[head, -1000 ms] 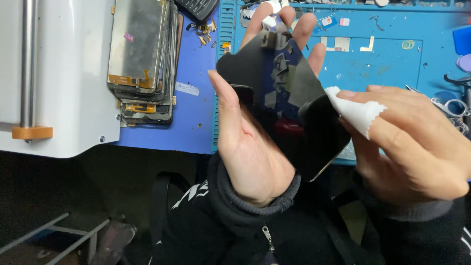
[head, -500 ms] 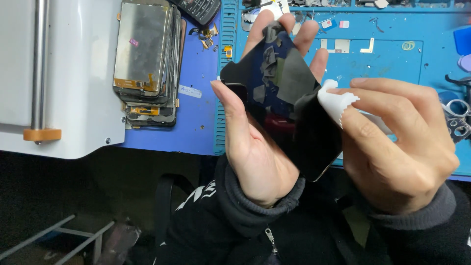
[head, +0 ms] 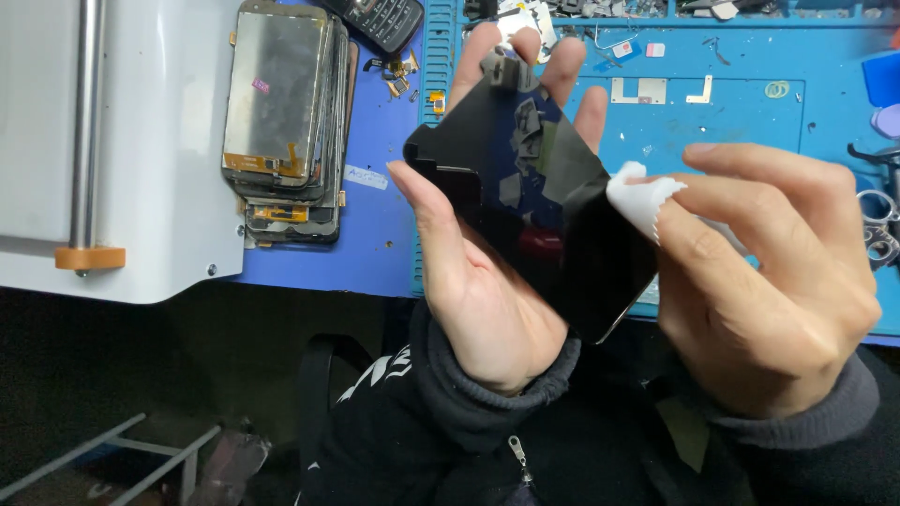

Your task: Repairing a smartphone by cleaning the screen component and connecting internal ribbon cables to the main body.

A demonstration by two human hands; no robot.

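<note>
Left hand (head: pixel 487 300) cradles the black phone screen panel (head: pixel 534 215) from behind; thumb along the panel's near-left edge, fingers (head: pixel 534 56) showing past its far edge. Grip closed on the panel, which is held tilted in the air above the near edge of the blue mat (head: pixel 731 122).

Right hand (head: pixel 769 290) is just right of the panel, fingers pinched shut on a small white cloth (head: pixel 642 197). Change since a second ago: the cloth sat off the panel's right side, near its lower half; it now presses against the right edge, higher up the glass. Judged as a wiping stroke in progress on the dark face; the panel itself has barely shifted in the left hand.

Left of the panel, on the table (head: pixel 375 234): a stack of used phone screens (head: pixel 281 112), and farther left a white machine (head: pixel 141 141) with a metal rod and an orange stop. Beyond the panel: a dark keypad phone (head: pixel 384 19) at the far edge, small parts scattered on the mat. Scissor handles (head: pixel 877 225) lie right of the right hand.
</note>
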